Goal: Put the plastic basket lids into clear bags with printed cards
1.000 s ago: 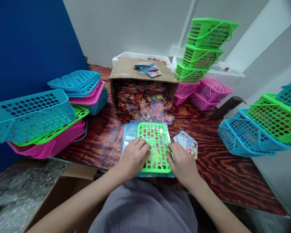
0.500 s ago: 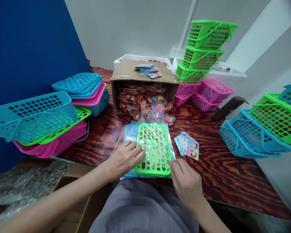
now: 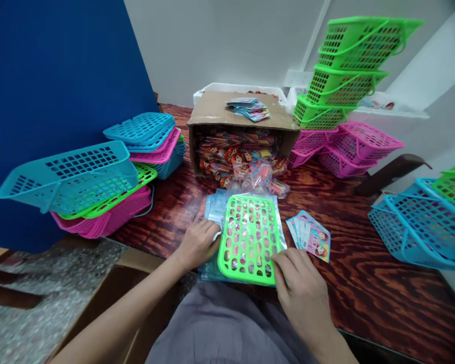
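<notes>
A green plastic basket (image 3: pixel 250 237) lies inside a clear plastic bag (image 3: pixel 281 230), its holed face up and small items showing through the holes. My left hand (image 3: pixel 200 243) is closed at the bag's left edge, with a whitish bit of film or strip at the fingertips. On the opposite side, my right hand (image 3: pixel 303 283) pinches the bag's edge near the basket's lower right corner. Under the bag lie bluish plastic bags (image 3: pixel 213 207). Several printed cards (image 3: pixel 311 235) are fanned out just beyond my right hand.
Behind the basket, a cardboard box (image 3: pixel 246 108) on its side holds many small packets (image 3: pixel 237 156). Empty baskets (image 3: pixel 76 177) are piled at left. Filled green baskets (image 3: pixel 347 91), pink baskets (image 3: pixel 367 141) and blue baskets (image 3: pixel 424 222) stand at right. A dark tool (image 3: pixel 392 174) lies among them.
The view has shifted, so most things appear farther right. My left hand has moved slightly off the basket's face to its left edge, where a whitish bit now shows. My right hand stays at the right edge.
</notes>
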`<move>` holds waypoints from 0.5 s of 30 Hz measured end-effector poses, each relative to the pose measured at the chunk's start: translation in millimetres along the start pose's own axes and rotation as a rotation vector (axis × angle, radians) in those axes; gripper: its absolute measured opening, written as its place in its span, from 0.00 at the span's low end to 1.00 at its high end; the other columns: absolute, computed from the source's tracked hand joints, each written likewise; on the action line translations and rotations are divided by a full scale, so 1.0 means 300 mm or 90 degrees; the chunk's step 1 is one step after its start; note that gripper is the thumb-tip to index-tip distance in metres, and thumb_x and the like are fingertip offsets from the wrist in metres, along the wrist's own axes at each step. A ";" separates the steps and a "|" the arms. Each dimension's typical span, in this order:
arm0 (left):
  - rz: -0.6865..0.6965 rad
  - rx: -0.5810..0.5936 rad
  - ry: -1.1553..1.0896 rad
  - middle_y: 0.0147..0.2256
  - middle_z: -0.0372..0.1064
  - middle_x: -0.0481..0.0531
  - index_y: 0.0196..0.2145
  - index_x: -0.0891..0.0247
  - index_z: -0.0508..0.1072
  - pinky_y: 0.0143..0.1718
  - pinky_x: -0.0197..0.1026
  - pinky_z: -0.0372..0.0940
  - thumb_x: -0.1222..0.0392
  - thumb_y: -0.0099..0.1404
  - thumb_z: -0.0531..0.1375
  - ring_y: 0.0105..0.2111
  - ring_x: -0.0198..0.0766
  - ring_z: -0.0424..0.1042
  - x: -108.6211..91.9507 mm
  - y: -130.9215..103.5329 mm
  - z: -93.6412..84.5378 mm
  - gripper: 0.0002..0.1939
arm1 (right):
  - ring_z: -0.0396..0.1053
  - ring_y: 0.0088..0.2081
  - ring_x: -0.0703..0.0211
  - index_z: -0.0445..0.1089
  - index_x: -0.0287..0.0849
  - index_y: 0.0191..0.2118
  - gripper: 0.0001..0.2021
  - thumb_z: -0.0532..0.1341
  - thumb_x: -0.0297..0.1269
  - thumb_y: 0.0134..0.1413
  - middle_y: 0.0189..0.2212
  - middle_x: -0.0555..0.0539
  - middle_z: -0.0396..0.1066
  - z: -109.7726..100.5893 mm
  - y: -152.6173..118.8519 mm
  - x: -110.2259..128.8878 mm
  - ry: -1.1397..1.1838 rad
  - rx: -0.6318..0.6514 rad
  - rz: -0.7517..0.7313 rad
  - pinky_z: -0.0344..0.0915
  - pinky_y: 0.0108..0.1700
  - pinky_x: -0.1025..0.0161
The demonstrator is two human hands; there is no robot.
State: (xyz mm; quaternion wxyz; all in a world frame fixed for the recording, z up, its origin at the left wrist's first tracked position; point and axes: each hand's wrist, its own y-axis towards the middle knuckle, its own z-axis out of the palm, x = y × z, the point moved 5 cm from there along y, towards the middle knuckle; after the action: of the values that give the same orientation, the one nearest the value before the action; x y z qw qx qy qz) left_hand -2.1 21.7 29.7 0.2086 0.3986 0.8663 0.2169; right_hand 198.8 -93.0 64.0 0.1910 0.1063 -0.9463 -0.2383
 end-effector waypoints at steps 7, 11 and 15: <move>-0.084 -0.058 -0.016 0.30 0.71 0.53 0.36 0.63 0.70 0.34 0.40 0.64 0.68 0.70 0.51 0.31 0.39 0.70 -0.021 -0.070 0.015 0.08 | 0.63 0.39 0.52 0.67 0.41 0.43 0.06 0.57 0.24 0.64 0.37 0.44 0.67 0.006 -0.022 -0.010 0.035 -0.050 0.017 0.61 0.41 0.54; -0.057 -0.061 0.004 0.31 0.71 0.52 0.36 0.62 0.69 0.34 0.41 0.62 0.69 0.66 0.55 0.31 0.39 0.67 -0.059 -0.146 -0.038 0.06 | 0.64 0.39 0.53 0.68 0.40 0.45 0.08 0.57 0.22 0.64 0.38 0.43 0.67 0.006 -0.050 -0.012 0.034 -0.085 0.014 0.62 0.42 0.54; -0.072 -0.051 -0.039 0.29 0.69 0.51 0.36 0.62 0.69 0.32 0.41 0.61 0.70 0.66 0.55 0.29 0.39 0.65 -0.117 -0.213 -0.048 0.06 | 0.65 0.40 0.54 0.69 0.40 0.46 0.11 0.58 0.21 0.62 0.39 0.43 0.68 -0.007 -0.114 -0.014 0.055 -0.117 -0.006 0.62 0.43 0.56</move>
State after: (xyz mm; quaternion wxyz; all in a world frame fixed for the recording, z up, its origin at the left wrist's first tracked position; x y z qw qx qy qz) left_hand -27.4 -46.3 13.5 0.2628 0.3468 0.8714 0.2267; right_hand 207.2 -122.2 47.7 0.2392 0.1028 -0.9110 -0.3199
